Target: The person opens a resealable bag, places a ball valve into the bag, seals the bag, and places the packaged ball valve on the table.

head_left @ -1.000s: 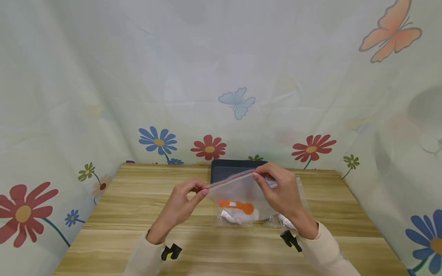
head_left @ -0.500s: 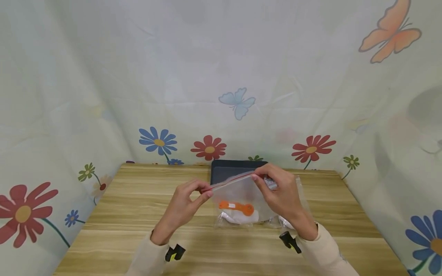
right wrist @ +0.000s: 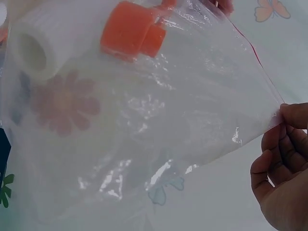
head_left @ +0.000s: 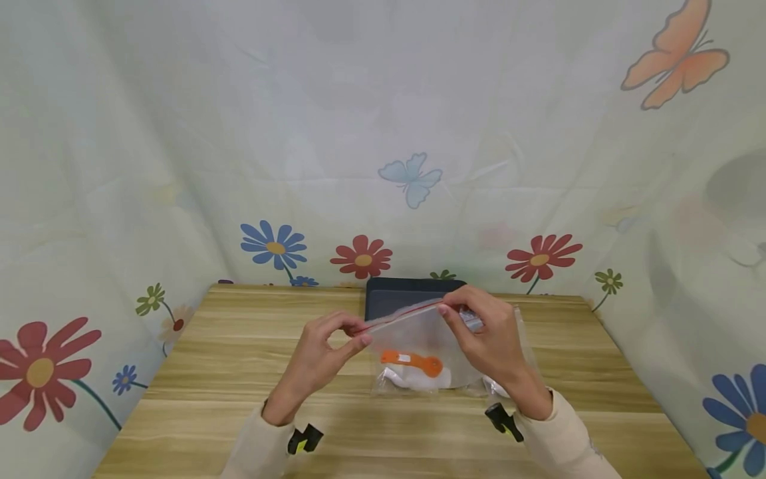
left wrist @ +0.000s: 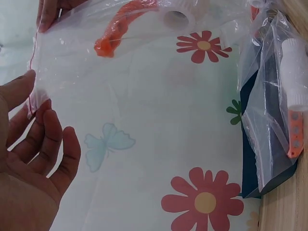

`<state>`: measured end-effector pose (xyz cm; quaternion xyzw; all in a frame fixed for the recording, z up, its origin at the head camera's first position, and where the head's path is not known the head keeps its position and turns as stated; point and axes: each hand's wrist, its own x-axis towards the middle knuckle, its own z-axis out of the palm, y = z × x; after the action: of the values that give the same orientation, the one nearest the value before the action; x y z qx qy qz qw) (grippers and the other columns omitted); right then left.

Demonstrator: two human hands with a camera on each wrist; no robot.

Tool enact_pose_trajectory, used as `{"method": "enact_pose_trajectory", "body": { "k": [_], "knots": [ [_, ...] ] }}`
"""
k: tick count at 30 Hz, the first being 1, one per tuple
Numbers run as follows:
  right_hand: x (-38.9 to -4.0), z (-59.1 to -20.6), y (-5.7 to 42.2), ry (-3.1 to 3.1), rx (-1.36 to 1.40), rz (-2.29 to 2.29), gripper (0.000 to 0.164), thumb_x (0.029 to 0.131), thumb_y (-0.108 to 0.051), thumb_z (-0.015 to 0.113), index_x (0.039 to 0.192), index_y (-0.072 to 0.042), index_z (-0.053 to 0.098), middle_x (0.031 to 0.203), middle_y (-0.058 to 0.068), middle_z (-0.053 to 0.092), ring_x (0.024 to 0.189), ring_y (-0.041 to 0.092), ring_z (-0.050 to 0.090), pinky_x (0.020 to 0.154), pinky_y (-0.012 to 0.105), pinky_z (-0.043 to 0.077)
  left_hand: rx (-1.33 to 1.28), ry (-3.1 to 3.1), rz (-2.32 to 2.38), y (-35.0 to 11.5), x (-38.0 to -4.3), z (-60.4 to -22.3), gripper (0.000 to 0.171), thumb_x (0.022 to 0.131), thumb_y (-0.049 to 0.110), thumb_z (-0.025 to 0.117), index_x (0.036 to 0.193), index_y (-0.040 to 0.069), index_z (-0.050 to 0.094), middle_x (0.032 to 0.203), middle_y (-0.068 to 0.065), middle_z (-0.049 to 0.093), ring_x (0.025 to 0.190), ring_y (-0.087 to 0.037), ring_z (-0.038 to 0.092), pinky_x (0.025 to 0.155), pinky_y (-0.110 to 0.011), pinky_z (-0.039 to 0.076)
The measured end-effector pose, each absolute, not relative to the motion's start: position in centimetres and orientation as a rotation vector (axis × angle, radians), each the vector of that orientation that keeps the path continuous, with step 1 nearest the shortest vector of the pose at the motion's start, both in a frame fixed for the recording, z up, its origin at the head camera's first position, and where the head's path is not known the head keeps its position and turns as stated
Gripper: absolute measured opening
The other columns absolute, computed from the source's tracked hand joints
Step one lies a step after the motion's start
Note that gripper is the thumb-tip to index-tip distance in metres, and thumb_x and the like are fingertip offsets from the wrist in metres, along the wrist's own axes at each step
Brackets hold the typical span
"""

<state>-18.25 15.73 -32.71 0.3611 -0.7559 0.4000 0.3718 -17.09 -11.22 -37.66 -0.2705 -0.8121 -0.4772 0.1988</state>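
Note:
A clear zip-top bag (head_left: 413, 329) with a red line along its mouth hangs between both hands, its mouth edge sloping up to the right. My left hand (head_left: 317, 359) pinches the left end of that edge between thumb and fingers. At the other end, my right hand (head_left: 487, 336) pinches the upper right corner, its remaining fingers loosely bent. Low inside the bag lie an orange piece (head_left: 413, 361), with a long flat handle and a round end, and a white hollow roll (right wrist: 72, 33). In the right wrist view the orange piece (right wrist: 127, 31) shows a cup-like end.
A dark blue tray (head_left: 383, 299) stands at the back of the wooden table (head_left: 269, 319), partly behind the held bag. Another clear bag (left wrist: 267, 125), with a white roll (left wrist: 294, 72) and an orange strip (left wrist: 295, 134), lies by the tray. A flowered curtain (head_left: 335, 133) surrounds the table.
My left hand has shifted slightly right and down along the bag's edge, leaving the mouth a little slacker. My right hand stays nearly in place, still pinching its corner.

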Motion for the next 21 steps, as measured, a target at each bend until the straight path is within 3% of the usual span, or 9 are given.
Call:
{"method": "enact_pose_trajectory", "body": {
  "k": [9, 21],
  "knots": [
    [-18.1, -33.0, 15.3, -1.957, 0.942, 1.066, 0.019, 0.077, 0.005, 0.076, 0.087, -0.009, 0.070, 0.080, 0.000, 0.068, 0.072, 0.008, 0.059, 0.068, 0.018, 0.050, -0.809, -2.201, -1.298, -10.3, -17.3, -37.1, 0.004, 0.090, 0.015, 0.069, 0.094, 0.014, 0.070, 0.085, 0.004, 0.065, 0.076, -0.008, 0.055, 0.068, -0.025, 0.052],
    [-17.9, -33.1, 14.8, -1.968, 0.967, 1.069, 0.019, 0.076, 0.004, 0.077, 0.088, -0.009, 0.070, 0.081, 0.000, 0.069, 0.072, 0.009, 0.059, 0.067, 0.016, 0.047, -0.899, -2.175, -1.282, -9.5, -17.4, -36.7, 0.005, 0.091, 0.015, 0.069, 0.095, 0.014, 0.069, 0.088, 0.002, 0.066, 0.082, -0.008, 0.060, 0.073, -0.023, 0.055]
  ]
}}
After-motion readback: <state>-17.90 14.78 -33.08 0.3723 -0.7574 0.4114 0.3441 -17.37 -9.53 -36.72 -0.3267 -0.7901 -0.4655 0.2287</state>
